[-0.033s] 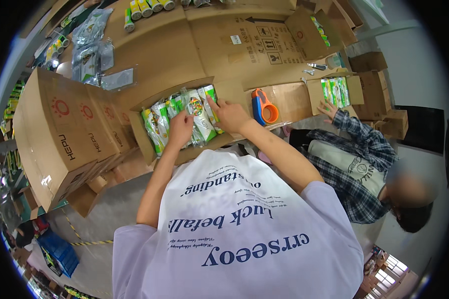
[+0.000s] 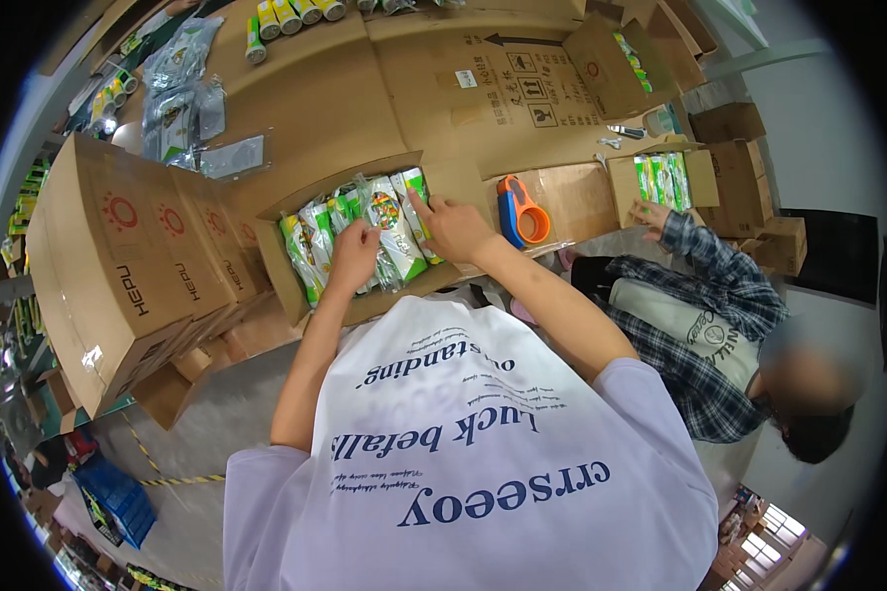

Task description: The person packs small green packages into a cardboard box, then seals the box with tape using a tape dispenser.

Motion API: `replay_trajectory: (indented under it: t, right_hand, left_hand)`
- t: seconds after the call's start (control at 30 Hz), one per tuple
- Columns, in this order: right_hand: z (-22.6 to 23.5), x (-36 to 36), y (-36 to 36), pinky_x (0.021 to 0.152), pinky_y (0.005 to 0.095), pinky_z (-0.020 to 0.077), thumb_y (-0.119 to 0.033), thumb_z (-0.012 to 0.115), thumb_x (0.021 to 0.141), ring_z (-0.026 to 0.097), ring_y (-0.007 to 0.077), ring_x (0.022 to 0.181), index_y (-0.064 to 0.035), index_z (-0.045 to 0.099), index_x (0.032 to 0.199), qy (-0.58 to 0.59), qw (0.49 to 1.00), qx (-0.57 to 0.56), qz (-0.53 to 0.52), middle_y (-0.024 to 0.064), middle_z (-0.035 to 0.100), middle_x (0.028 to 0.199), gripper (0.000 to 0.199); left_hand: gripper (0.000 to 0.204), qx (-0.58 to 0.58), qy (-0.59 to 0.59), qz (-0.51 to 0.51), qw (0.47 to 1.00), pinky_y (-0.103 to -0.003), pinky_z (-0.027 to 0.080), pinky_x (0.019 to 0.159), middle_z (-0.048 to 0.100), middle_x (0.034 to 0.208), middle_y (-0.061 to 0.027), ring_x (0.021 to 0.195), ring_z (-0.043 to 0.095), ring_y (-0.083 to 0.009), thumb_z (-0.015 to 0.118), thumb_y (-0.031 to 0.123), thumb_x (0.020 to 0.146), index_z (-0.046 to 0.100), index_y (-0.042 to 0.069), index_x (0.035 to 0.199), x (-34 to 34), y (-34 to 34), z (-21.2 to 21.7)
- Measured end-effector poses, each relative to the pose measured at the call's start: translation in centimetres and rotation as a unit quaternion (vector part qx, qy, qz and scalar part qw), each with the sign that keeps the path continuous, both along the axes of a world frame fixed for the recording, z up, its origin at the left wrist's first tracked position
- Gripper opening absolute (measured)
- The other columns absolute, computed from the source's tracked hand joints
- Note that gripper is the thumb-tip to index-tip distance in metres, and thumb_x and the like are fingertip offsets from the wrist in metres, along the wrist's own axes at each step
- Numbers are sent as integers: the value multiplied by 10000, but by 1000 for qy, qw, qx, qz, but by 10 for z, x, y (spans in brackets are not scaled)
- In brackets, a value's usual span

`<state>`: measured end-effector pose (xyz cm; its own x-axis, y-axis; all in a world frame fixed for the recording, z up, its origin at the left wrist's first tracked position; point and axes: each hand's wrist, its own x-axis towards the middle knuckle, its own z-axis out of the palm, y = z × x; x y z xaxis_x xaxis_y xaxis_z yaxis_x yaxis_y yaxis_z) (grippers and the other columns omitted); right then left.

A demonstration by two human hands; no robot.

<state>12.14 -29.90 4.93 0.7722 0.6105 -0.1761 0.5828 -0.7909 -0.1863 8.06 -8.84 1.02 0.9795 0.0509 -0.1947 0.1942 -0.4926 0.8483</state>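
Note:
An open cardboard box (image 2: 284, 268) stands in front of me, filled with a row of white and green plastic-wrapped packets (image 2: 306, 258). My left hand (image 2: 355, 254) is closed, its fingertips pinching at the clear wrap beside a packet with a colourful picture (image 2: 388, 219). Over the row's right end lies my right hand (image 2: 455, 229), index finger stretched out and thumb apart. Its fingertip touches the rightmost packet (image 2: 411, 187). Both hands partly cover the packets below them.
Tall cartons (image 2: 118, 266) stand close on the left. An orange and blue tape dispenser (image 2: 530, 225) lies right of the box. Further right, a co-worker's hand (image 2: 650, 217) is at a smaller filled box (image 2: 700, 177). Plastic-bagged items (image 2: 172, 118) and yellow-green cylinders (image 2: 284, 15) lie farther back.
My hands hold nearly the same place on the packets. The co-worker's fingers have drawn slightly closer together beside the smaller box.

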Motion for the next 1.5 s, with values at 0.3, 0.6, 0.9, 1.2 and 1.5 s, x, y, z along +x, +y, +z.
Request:
replay_trajectory:
  t: [0.3, 0.6, 0.9, 1.2, 1.5]
  right_hand:
    - [5, 14, 29, 705, 448, 536, -354, 662, 834, 665, 368, 742, 40, 603, 1060, 438, 781, 326, -304, 203, 672, 779, 458]
    - [11, 8, 55, 669, 457, 552, -382, 729, 760, 686, 379, 747, 2, 495, 972, 82, 970, 94, -208, 220, 674, 771, 498]
    - [23, 20, 57, 690, 411, 557, -435, 713, 788, 686, 353, 813, 35, 490, 1135, 72, 991, -2, -110, 210, 662, 967, 626]
    - [9, 39, 36, 713, 403, 566, -321, 813, 677, 684, 310, 885, -37, 339, 1452, 20, 992, 4, 121, 85, 253, 1572, 952]
    - [-12, 32, 35, 648, 407, 565, -398, 820, 649, 698, 308, 797, -11, 340, 1443, 7, 993, -16, 114, 122, 228, 1575, 1005]
  left_hand:
    - [191, -226, 124, 21, 966, -233, 395, 487, 576, 696, 4, 543, 504, -78, 565, 197, 964, 593, 14, 920, 0, 3, 2]
    - [403, 130, 4, -8, 991, -379, 506, 643, 646, 710, -131, 689, 651, -284, 784, 153, 716, 613, -7, 1044, 1, -14, 8]
    - [745, 99, 5, -102, 990, -430, 515, 784, 586, 1155, -217, 967, 617, -397, 816, 189, 707, 427, -11, 1309, -19, -15, 42]
    - [1056, 308, -73, -201, 927, -424, 397, 901, 388, 1482, -148, 1192, 459, -263, 835, 428, 611, 347, -29, 1428, -18, -22, 50]
    - [1007, 404, -68, -234, 882, -397, 359, 880, 419, 1472, -139, 1172, 456, -245, 821, 437, 595, 427, -57, 1378, -18, -32, 29]
